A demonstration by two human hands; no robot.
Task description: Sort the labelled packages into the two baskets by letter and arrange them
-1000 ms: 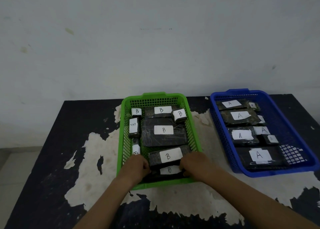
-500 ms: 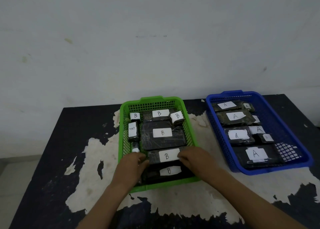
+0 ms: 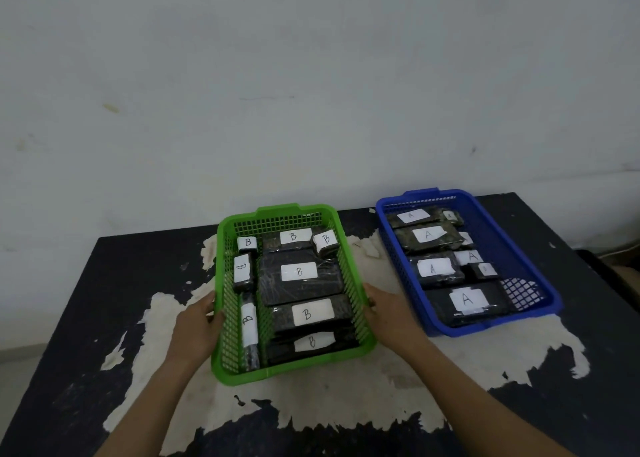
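Observation:
A green basket [image 3: 281, 370] sits at the table's middle, filled with several black packages labelled B [image 3: 300, 271]. My left hand [image 3: 198, 325] grips its left rim, thumb over the edge. My right hand [image 3: 388, 309] holds its right rim, fingers against the outer wall. To the right stands a blue basket [image 3: 491, 326] holding several black packages labelled A [image 3: 465, 299]. No package lies loose on the table.
The dark table [image 3: 86, 370] has a large worn pale patch under and around both baskets. A white wall rises just behind the table. The table's left edge drops to a pale floor at the far left.
Both hands have left the packages at the near end of the green basket and moved outward to its left and right rims.

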